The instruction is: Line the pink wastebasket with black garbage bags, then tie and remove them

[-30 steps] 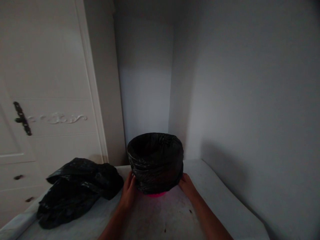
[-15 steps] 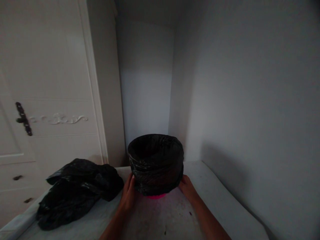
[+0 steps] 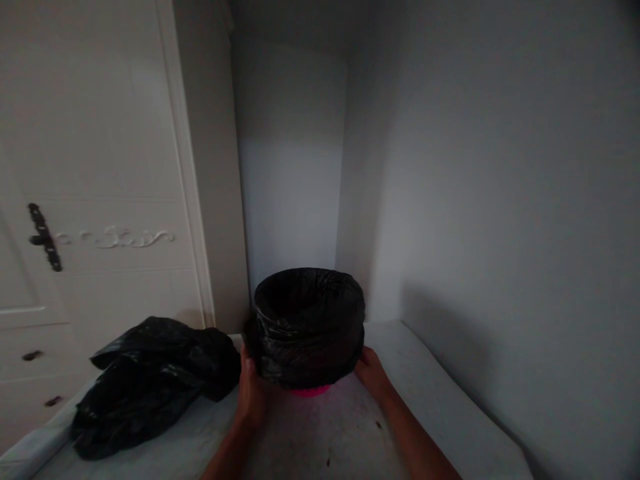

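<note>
A black bin bag lines a round bin and is folded down over its outside. The bin's pink base shows just below the bag on the tabletop. At the left side, my left hand grips the bag's lower edge, and a bulge of plastic stands out from the bin there. My right hand holds the bag low on the right side, its fingertips hidden behind the plastic. The bin stands upright with its mouth facing up.
A crumpled heap of black plastic lies on the white tabletop to the left. Behind it stands a white cupboard with dark handles. A grey wall borders the right side. Small dark specks dot the tabletop near me.
My left hand has shifted slightly left and turned, drawing a bulge of the bag outward and up at the left side. My right hand stays at the bag's right side.
</note>
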